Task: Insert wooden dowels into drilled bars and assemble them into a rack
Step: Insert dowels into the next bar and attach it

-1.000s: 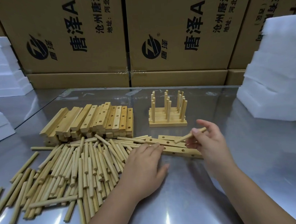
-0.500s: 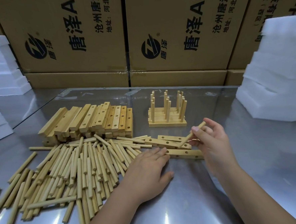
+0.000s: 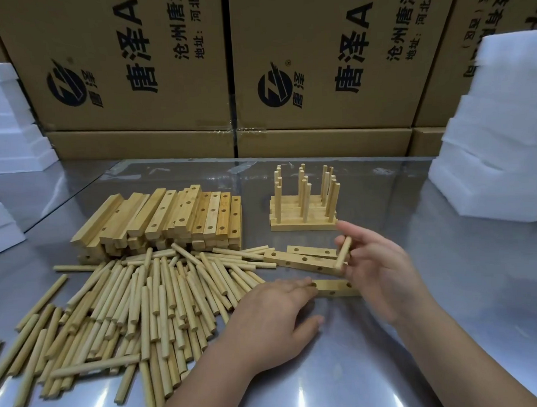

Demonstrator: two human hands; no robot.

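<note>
My right hand (image 3: pixel 376 269) pinches a short wooden dowel (image 3: pixel 343 252), held almost upright with its lower end at the right end of a drilled bar (image 3: pixel 299 262). A second bar (image 3: pixel 309 251) lies just behind that one. My left hand (image 3: pixel 273 322) lies flat on the table with straight fingers, its fingertips touching the left end of a nearer drilled bar (image 3: pixel 335 288). A big heap of loose dowels (image 3: pixel 135 309) spreads to the left. Behind it sits a stack of drilled bars (image 3: pixel 167 222). A finished rack with upright dowels (image 3: pixel 303 207) stands further back.
The work surface is a shiny metal table (image 3: pixel 456 317). Large printed cardboard boxes (image 3: pixel 315 59) wall off the back. White foam blocks are piled at the right (image 3: pixel 502 145) and at the left (image 3: pixel 1 125).
My right hand has swung the dowel from a slant to almost upright and lowered its end onto the bar. My left hand stayed at the nearer bar's end.
</note>
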